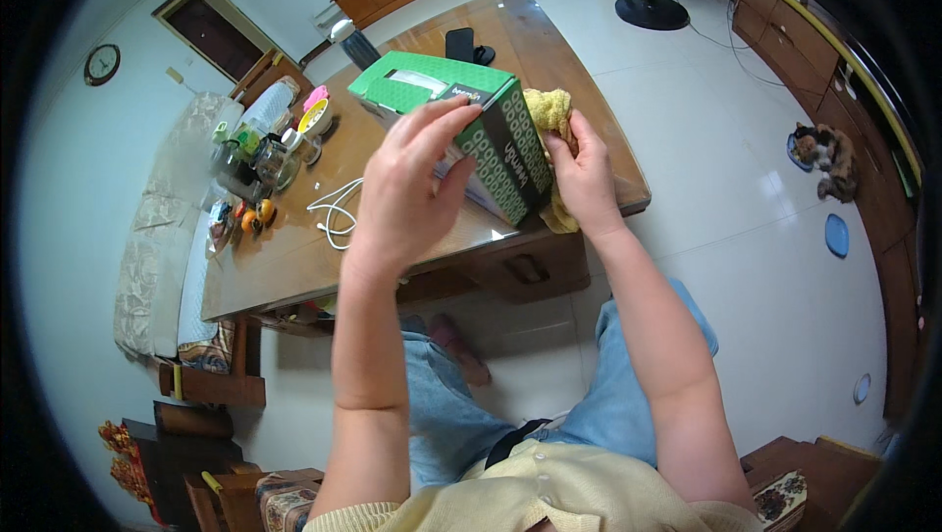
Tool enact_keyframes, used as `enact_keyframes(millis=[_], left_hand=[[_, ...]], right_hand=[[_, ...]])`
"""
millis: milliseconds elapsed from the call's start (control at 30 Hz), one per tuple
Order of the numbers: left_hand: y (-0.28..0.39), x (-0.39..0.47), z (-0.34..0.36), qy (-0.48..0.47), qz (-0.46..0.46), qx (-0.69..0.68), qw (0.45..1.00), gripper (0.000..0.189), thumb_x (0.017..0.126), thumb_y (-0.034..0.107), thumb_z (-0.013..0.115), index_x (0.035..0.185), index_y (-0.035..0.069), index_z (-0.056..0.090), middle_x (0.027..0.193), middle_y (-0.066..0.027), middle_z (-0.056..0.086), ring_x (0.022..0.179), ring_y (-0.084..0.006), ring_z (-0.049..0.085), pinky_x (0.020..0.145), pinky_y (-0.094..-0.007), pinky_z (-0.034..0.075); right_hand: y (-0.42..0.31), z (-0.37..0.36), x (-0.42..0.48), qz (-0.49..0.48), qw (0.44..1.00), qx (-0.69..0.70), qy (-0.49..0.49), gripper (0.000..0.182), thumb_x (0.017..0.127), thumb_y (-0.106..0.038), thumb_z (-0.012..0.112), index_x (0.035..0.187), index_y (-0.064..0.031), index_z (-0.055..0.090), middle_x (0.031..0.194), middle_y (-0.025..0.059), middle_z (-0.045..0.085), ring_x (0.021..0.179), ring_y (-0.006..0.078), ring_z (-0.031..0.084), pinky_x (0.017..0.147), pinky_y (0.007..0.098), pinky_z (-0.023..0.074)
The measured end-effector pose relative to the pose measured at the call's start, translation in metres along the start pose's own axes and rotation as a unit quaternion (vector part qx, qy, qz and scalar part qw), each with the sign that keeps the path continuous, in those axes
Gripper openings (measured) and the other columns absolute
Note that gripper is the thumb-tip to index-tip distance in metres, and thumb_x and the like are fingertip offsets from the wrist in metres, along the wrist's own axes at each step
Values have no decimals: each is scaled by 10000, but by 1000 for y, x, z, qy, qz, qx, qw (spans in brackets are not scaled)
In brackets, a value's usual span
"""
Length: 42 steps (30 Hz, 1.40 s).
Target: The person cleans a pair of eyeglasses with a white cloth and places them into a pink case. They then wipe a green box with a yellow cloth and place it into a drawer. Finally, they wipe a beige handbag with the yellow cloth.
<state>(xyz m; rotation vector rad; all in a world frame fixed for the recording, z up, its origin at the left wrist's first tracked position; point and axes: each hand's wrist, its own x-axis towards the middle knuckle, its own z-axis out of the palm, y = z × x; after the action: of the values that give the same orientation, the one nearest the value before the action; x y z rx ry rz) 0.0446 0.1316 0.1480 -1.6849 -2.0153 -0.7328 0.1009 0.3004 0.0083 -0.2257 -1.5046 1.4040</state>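
Note:
A green and black cardboard box (508, 156) with a slot in its top stands near the front edge of the wooden table (530, 39). My left hand (419, 171) is at the box's near upper edge, fingers spread over the corner; whether it touches the box is unclear. At the box's right side, my right hand (585, 171) pinches a yellow cloth (548, 111) between thumb and fingers. The cloth hangs down behind that hand, partly hidden by it.
A white cable (335, 212) lies left of the box. Further left are glass jars (276, 164), a yellow bowl (316, 117) and orange fruits (257, 215). A phone (460, 45) and a bottle (355, 45) are behind the box. A cat (831, 156) is on the floor at right.

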Motion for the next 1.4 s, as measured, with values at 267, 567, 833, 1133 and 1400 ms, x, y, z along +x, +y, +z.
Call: enact_keyframes(millis=[267, 567, 833, 1133, 1400], left_hand=[[-72, 45, -10, -177, 90, 151, 968, 1095, 510, 321, 924, 1454, 130, 403, 1440, -102, 443, 1323, -313, 448, 1138, -501, 316], [-66, 76, 25, -173, -8, 96, 980, 1086, 531, 550, 901, 1402, 78, 456, 1353, -130, 508, 1253, -303, 522, 1056, -425, 447], [-69, 74, 28, -160, -42, 110, 980, 1057, 565, 551, 886, 1403, 77, 450, 1337, -128, 538, 1246, -303, 529, 1041, -420, 451], [-65, 73, 27, -160, -74, 131, 976, 1023, 594, 509, 881, 1404, 61, 445, 1334, -136, 534, 1253, -298, 519, 1026, -417, 449], [-22, 83, 57, -118, -175, 245, 946, 874, 691, 661, 728, 1110, -93, 587, 1005, -240, 637, 977, -322, 635, 823, -410, 527]], right_hand=[[-43, 19, -18, -92, 995, 26, 29, 433, 976, -125, 495, 1378, 14, 418, 1350, 243, 485, 1213, 398, 520, 1020, 423, 417], [-5, 27, 5, -34, 995, -60, 69, 402, 973, -186, 513, 1304, 26, 429, 1259, 278, 492, 1174, 440, 498, 995, 499, 402], [-26, 34, -21, -57, 992, -28, 106, 371, 1009, -215, 444, 1302, 11, 467, 1249, 210, 538, 1147, 376, 524, 986, 432, 397], [1, 19, 6, 143, 971, -190, 33, 280, 1010, -225, 437, 1089, 34, 507, 1083, 274, 590, 940, 474, 591, 803, 515, 470], [-12, 3, 9, -28, 999, -2, 30, 277, 1010, -174, 453, 1217, 3, 502, 1139, 214, 579, 1037, 397, 575, 904, 443, 452]])
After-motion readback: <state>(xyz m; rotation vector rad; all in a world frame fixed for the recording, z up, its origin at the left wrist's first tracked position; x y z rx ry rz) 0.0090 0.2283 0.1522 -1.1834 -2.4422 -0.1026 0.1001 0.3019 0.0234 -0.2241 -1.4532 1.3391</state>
